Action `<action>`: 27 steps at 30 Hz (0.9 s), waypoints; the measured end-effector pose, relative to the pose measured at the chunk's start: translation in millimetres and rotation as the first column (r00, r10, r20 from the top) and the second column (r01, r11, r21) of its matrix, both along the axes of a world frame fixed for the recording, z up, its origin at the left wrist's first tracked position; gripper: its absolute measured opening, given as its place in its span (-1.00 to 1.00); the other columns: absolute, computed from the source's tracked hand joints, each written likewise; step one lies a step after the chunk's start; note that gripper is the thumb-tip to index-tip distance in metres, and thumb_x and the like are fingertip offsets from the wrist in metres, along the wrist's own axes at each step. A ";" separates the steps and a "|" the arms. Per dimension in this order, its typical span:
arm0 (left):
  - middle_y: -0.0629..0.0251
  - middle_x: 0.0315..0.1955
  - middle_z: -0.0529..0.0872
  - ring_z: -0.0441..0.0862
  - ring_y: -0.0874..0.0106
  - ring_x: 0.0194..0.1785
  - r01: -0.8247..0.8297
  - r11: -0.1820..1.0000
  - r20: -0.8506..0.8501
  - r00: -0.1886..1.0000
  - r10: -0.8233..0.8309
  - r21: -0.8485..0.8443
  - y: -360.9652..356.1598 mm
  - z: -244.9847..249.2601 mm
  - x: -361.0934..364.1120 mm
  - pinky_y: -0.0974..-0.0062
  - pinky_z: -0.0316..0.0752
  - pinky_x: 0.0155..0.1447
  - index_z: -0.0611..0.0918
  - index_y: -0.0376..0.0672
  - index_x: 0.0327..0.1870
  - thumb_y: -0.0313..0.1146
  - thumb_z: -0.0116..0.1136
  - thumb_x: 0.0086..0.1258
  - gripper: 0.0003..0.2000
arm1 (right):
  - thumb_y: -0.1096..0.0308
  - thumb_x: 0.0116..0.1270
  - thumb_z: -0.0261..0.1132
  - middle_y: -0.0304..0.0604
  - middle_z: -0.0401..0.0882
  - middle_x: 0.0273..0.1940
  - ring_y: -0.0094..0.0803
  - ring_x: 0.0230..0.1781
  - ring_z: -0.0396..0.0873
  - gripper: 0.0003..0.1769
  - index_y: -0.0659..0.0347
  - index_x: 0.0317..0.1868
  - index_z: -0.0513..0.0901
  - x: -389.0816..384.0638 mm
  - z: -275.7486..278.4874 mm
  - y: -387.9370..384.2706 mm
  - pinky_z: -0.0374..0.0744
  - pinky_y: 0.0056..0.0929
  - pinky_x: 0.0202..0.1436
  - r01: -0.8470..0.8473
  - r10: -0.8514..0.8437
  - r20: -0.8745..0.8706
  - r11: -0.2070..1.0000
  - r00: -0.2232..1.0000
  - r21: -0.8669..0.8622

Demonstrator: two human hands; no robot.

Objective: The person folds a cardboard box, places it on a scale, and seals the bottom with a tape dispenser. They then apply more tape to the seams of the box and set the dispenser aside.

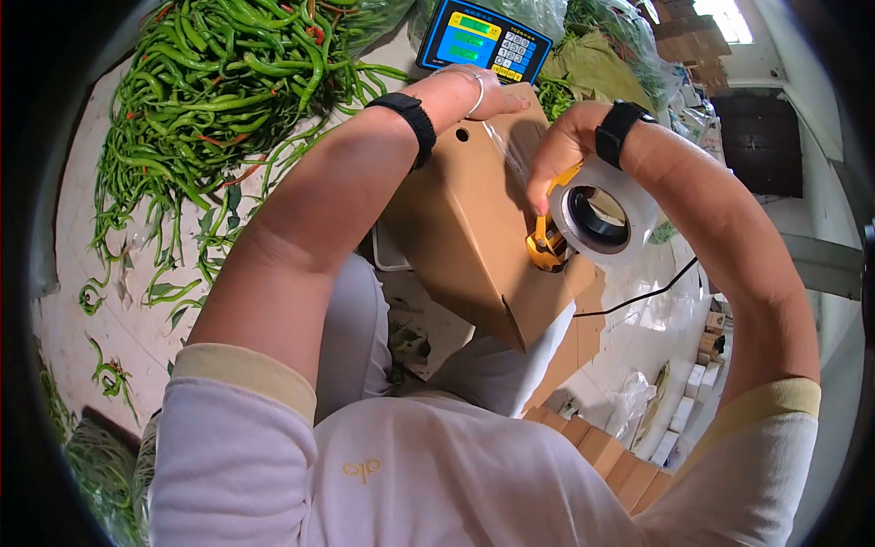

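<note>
A brown cardboard box stands tilted in front of my lap, with a round hole near its far end. My left hand grips the box's far end, thumb along the top; its other fingers are mostly hidden. In my right hand is a yellow tape dispenser with a large roll of clear tape. The dispenser's head is at the box's upper right face. A shiny strip of tape runs along that face between my hands.
Long green chili peppers lie heaped at the left, with strays on the floor. A digital scale stands beyond the box. Bagged greens are behind it. A black cable and flat cardboard lie at the right.
</note>
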State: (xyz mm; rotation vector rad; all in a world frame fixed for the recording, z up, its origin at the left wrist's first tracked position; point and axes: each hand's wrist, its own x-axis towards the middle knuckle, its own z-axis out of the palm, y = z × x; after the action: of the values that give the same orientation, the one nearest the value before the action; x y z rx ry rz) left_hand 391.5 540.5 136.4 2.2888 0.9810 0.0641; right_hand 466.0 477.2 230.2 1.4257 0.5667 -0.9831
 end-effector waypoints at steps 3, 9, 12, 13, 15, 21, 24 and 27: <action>-0.08 0.06 0.58 0.54 0.10 0.13 0.011 1.000 0.017 1.000 -0.011 0.008 1.7 -1.1 -0.9 0.31 0.40 0.21 0.58 -0.32 0.09 0.42 -0.18 0.23 -0.16 | 0.05 0.07 0.36 -0.22 0.64 -0.39 -0.40 -0.49 0.54 -0.66 0.11 -0.26 0.63 0.8 -2.8 1.4 0.51 -0.37 -0.34 0.002 -0.002 -0.014 0.999 1.000 -0.036; -0.06 0.05 0.59 0.55 0.12 0.13 -0.003 1.000 0.017 1.000 0.003 0.002 2.0 -1.6 4.2 0.31 0.40 0.21 0.59 -0.30 0.08 0.41 -0.19 0.23 -0.17 | 0.04 0.07 0.37 -0.18 0.65 -0.33 -0.37 -0.44 0.55 -0.61 0.16 -0.24 0.63 -12.5 -0.7 0.1 0.53 -0.35 -0.28 -0.136 0.136 0.024 0.990 0.990 -0.026; -0.05 0.05 0.59 0.55 0.13 0.13 -0.029 0.999 0.015 0.999 0.030 -0.013 4.2 -1.8 -0.3 0.30 0.40 0.20 0.60 -0.29 0.07 0.41 -0.18 0.23 -0.17 | 0.04 0.04 0.37 -0.19 0.66 -0.31 -0.36 -0.38 0.57 -0.60 0.18 -0.25 0.67 -16.5 -13.5 -2.0 0.54 -0.33 -0.27 -0.291 0.252 -0.227 0.944 0.941 -0.156; -0.04 0.05 0.60 0.55 0.13 0.13 -0.050 0.998 0.029 0.998 0.052 -0.039 4.6 -1.7 -1.5 0.30 0.40 0.20 0.60 -0.29 0.06 0.41 -0.18 0.22 -0.18 | 0.05 0.02 0.37 -0.19 0.67 -0.31 -0.37 -0.35 0.58 -0.60 0.19 -0.27 0.69 -16.0 -21.9 -9.9 0.54 -0.32 -0.26 -0.435 0.318 -0.435 0.878 0.843 -0.202; -0.03 0.06 0.59 0.55 0.14 0.13 -0.024 0.999 0.034 0.999 0.025 -0.045 4.4 0.7 -1.8 0.29 0.39 0.21 0.61 -0.27 0.05 0.41 -0.20 0.21 -0.18 | 0.00 -0.01 0.32 -0.08 0.64 -0.33 -0.36 -0.36 0.54 -0.56 0.22 -0.30 0.70 -17.7 -29.9 -47.5 0.51 -0.30 -0.28 -0.655 0.567 -0.405 0.746 0.717 -0.117; -0.04 0.10 0.56 0.51 0.09 0.17 0.014 0.998 0.019 1.000 -0.013 -0.053 17.1 -9.3 12.3 0.31 0.36 0.25 0.57 -0.29 0.10 0.45 -0.23 0.19 -0.13 | 0.00 -0.01 0.27 0.02 0.56 -0.58 -0.20 -0.55 0.52 -0.55 0.33 -0.47 0.62 66.0 64.8 -80.0 0.45 -0.27 -0.43 -0.452 0.527 -0.195 0.830 0.827 0.326; -0.03 0.28 0.37 0.34 0.08 0.33 -0.054 0.995 -0.030 0.998 0.057 0.086 9.5 -5.8 8.6 0.33 0.25 0.36 0.18 -0.14 0.42 0.41 -0.24 0.23 -0.11 | 0.04 -0.05 0.29 0.07 0.56 -0.54 -0.12 -0.51 0.53 -0.58 0.32 -0.43 0.62 108.3 106.2 -141.3 0.47 -0.24 -0.39 -0.388 0.479 -0.064 0.776 0.876 0.498; 0.17 0.32 0.36 0.40 0.17 0.30 -0.075 0.963 0.028 0.997 0.070 0.257 0.9 -9.7 11.6 0.09 0.27 0.31 0.20 0.04 0.41 0.30 -0.22 0.29 -0.26 | 0.03 -0.04 0.31 0.10 0.61 -0.44 0.01 -0.35 0.60 -0.56 0.29 -0.35 0.64 149.4 105.5 -238.2 0.54 -0.19 -0.28 -0.336 0.308 0.149 0.745 0.940 0.576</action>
State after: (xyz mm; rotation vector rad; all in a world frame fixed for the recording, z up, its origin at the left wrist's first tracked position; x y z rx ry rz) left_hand 403.0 541.4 126.7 2.4808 1.1023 0.2578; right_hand 615.4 239.1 335.7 1.8135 1.1220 -0.4976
